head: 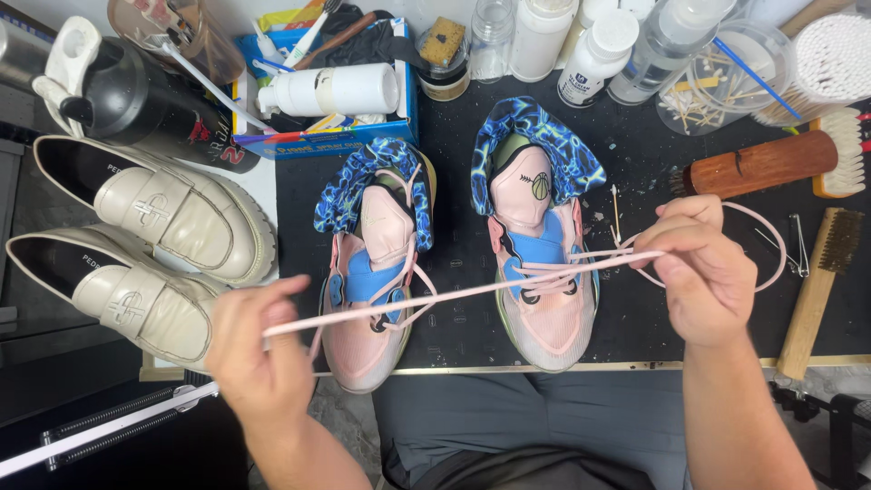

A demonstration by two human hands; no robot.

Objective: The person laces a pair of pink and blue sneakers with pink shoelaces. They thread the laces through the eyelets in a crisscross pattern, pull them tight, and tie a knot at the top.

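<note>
My left hand (257, 352) sits low at the near edge of the black mat (635, 163), fingers curled shut with the pink lace (454, 292) pinched between thumb and forefinger, and the lace runs taut from there across both shoes to my right hand (703, 272). That right hand is closed too, fingertips bunched around the other stretch of lace, with a loose loop of it arcing out past my knuckles toward the wooden brushes (798, 227). The lace feeds out of the eyelets of the right pink sneaker (544, 290), which stands toe toward me, tongue up, its blue patterned collar folded open. The left pink sneaker (372, 290) is just beside it, a narrow strip of bare mat between them, its toe reaching the mat's near edge. Room is tight on my left: the two cream loafers (154, 254) lie close to my left wrist, off the mat. On my right there is open mat between my hand and the long-handled brush (817, 290), with a small metal clip (797, 245) in that gap. Along the far edge bottles (581, 45), a blue box (327, 109) of supplies and a tub of cotton swabs (830, 59) crowd the back.
</note>
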